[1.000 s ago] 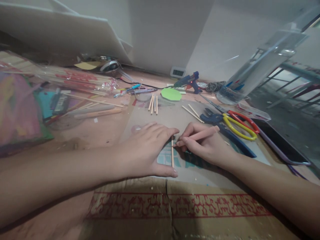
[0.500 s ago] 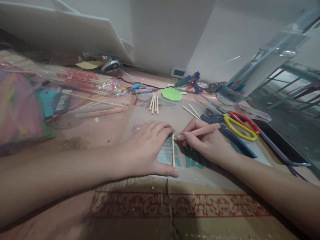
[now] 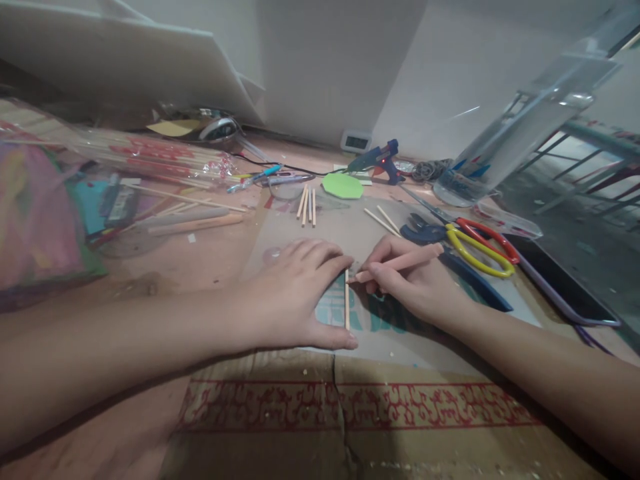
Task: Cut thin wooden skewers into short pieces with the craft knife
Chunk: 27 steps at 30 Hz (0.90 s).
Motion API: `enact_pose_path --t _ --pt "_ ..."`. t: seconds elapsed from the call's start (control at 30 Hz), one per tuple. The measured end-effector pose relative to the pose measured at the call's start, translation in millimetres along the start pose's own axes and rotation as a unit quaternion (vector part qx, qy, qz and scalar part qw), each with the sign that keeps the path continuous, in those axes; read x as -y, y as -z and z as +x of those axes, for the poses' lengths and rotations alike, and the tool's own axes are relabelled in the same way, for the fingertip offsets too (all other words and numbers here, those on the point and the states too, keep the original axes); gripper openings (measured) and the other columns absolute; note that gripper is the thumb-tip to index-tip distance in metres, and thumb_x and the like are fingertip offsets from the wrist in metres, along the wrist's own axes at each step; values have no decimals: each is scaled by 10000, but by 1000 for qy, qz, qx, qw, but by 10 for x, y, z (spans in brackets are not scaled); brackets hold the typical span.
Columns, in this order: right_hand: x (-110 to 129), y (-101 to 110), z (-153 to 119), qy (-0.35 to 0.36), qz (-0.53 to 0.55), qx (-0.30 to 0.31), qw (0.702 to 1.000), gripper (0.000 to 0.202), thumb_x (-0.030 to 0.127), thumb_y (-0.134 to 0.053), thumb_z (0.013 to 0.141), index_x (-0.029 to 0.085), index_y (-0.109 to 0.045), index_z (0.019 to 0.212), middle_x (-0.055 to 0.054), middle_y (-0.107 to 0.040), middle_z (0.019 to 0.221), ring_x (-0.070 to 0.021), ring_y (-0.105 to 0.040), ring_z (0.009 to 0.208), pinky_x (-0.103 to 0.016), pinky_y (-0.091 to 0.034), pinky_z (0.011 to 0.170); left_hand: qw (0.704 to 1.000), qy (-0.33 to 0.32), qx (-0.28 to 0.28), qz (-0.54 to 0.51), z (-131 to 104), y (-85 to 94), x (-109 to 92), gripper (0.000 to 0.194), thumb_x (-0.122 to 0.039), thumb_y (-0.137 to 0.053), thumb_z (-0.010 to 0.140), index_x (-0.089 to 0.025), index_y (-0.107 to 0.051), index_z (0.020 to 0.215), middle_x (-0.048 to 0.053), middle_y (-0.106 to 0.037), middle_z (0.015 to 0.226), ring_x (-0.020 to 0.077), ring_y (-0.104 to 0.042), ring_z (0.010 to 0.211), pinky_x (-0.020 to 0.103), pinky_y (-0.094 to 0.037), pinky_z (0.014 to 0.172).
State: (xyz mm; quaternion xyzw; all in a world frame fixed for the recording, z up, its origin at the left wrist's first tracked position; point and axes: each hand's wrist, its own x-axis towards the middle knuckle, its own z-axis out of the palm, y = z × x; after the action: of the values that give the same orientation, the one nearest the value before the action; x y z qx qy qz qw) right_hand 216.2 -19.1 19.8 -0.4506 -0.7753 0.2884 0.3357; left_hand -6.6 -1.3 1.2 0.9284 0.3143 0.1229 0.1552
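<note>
A short wooden stick (image 3: 347, 303) lies upright in view on a sheet with teal markings. My left hand (image 3: 305, 287) spans it, fingertips at its far end and thumb at its near end, pinning it lengthwise. In my right hand (image 3: 400, 273) is a pink pen (image 3: 413, 257), pinched between thumb and fingers. The pen's tip is at the stick's side, near its upper part; whether it touches is too small to tell. Beyond my hands lie several cut sticks (image 3: 309, 207) in a bunch, and two more sticks (image 3: 383, 220) farther right.
Dark blue pliers (image 3: 475, 283), scissors with red and yellow handles (image 3: 483, 253) and a phone (image 3: 560, 280) lie at right. Farther back are a glue gun (image 3: 380, 160), a green paper octagon (image 3: 343, 186) and a clear plastic container (image 3: 460, 183). Bagged sticks (image 3: 165, 157) are at left.
Both hands keep nearly the same places and grips. The pink pen has tilted slightly at the stick's side. The whole view has shifted a little.
</note>
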Motion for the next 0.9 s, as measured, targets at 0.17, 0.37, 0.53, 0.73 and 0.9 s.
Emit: enact_pose_path --t 0.17,0.37,0.53,0.73,0.9 --pt "-84 14 -72 17 63 -12 998 177 267 -547 1026 202 -709 996 -17 -713 780 -117 -652 623 -221 -521 549 1000 -10 -8 -15 6 -6 9 906 -718 -749 721 -160 -528 1400 170 -525 1423 393 -448 1343 565 -365 1128" --pt "-46 51 -108 108 -2 26 994 185 259 -504 1045 229 -682 1087 -39 -775 890 -154 -741 795 -275 -574 731 1000 -1 -10 -26 -4 -1 7 831 -673 -762 731 -172 -534 1353 161 -546 1381 390 -474 1313 572 -381 1111" --pt "8 45 -87 198 -60 73 976 159 216 -539 1006 215 -690 1055 -47 -802 881 -161 -733 776 -270 -547 730 999 -6 -30 -41 -19 -8 17 807 -632 -776 747 -169 -496 1346 162 -553 1368 373 -485 1303 563 -401 1095" --pt "-21 44 -87 199 -95 82 972 168 201 -545 986 218 -693 1065 -49 -808 890 -174 -740 767 -272 -552 721 999 -4 -40 -30 -30 -26 32 856 -711 -756 728 -165 -513 1342 172 -546 1383 394 -473 1322 571 -387 1110" --pt "-30 47 -79 197 -122 66 970 159 185 -552 977 208 -699 1033 -53 -809 887 -172 -745 767 -265 -555 722 999 -8 -27 -19 -29 -23 38 884 -746 -714 754 -131 -529 1361 191 -525 1412 403 -449 1346 581 -363 1135"
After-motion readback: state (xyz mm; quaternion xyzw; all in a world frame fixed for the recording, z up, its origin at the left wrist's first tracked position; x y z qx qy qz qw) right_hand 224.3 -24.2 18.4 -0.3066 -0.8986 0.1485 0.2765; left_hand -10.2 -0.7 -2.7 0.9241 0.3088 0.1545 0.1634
